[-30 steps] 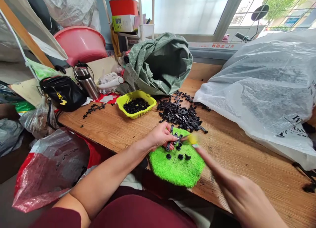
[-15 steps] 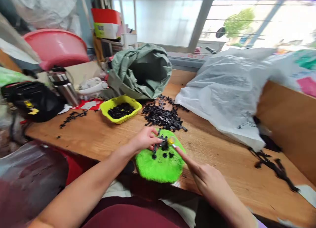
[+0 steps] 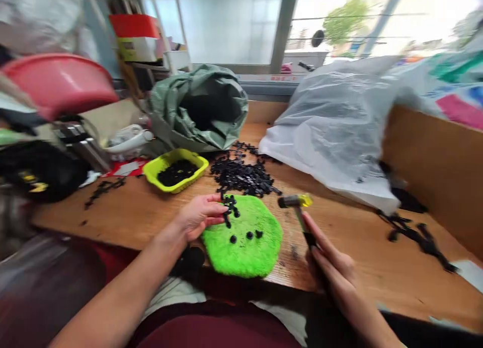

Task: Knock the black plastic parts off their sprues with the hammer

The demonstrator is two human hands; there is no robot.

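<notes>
In my right hand (image 3: 335,267) is a small two-faced hammer (image 3: 290,202), one face black and the other clear yellow. Its head is raised to the right of a fuzzy bright green pad (image 3: 245,257). The fingers of my left hand (image 3: 199,214) pinch a black branching plastic piece (image 3: 230,207) over the pad's upper left edge. Lower on the pad lie several small round black pieces (image 3: 249,235), apart from my hands.
Behind the pad spreads a heap of black plastic parts (image 3: 245,174). A yellow basket (image 3: 175,187) of black pieces stands left of it, near an open grey-green sack (image 3: 166,106). A large white plastic bag (image 3: 332,121) is at right, with more black parts (image 3: 422,242) near it.
The hammer has swung up and right, off the black piece. My left hand has drawn the black piece left and away from the pad's middle. The view has shifted slightly.
</notes>
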